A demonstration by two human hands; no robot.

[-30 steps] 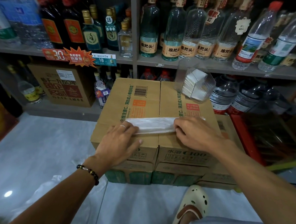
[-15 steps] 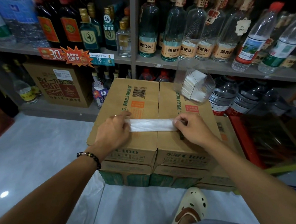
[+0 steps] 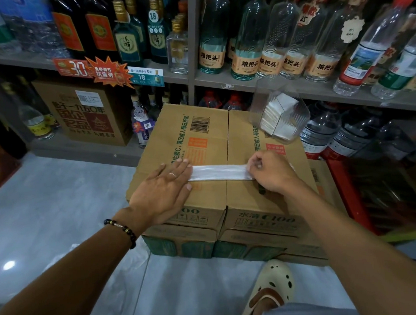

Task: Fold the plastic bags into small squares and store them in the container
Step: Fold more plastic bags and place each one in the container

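Note:
A white plastic bag (image 3: 218, 173), folded into a long narrow strip, lies across the top of two cardboard boxes (image 3: 211, 200). My left hand (image 3: 164, 191) lies flat with straight fingers pressing the strip's left end. My right hand (image 3: 271, 169) pinches the strip's right end between thumb and fingers and lifts it slightly. A clear plastic container (image 3: 280, 110) with several folded white squares inside stands tilted at the back right of the boxes.
Shelves (image 3: 190, 76) packed with glass and plastic bottles rise just behind the boxes. A brown carton (image 3: 84, 113) sits on the low shelf at left. Large water jugs (image 3: 345, 133) crowd the right. Grey floor lies at left; my sandalled foot (image 3: 273, 288) is below.
The strip and both hands have shifted away from me on the box top. My right hand went from pressing the right end flat to pinching and raising it.

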